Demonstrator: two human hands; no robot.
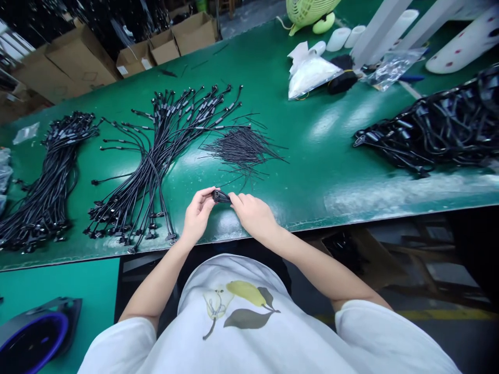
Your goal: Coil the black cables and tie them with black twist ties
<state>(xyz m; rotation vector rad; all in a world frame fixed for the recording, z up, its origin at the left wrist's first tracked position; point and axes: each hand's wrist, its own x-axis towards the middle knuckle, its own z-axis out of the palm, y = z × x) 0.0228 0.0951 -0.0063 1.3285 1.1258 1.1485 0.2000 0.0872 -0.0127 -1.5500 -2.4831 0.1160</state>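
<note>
Both hands (197,214) hold a black cable (221,196); clear bag (299,89) contains white material (314,72)

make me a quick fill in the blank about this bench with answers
1. The left hand and right hand both hold one small bundled cable coloured ____.
2. In the picture, the heap of thin black strips lies to the ____ of the fanned-out black cables.
3. The long glossy worktop is coloured ____.

Missing words: black; right; green

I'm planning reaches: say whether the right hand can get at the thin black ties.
Probably yes: the thin black ties lie beyond the right hand, nothing visibly blocking, though it holds a black cable.
</note>
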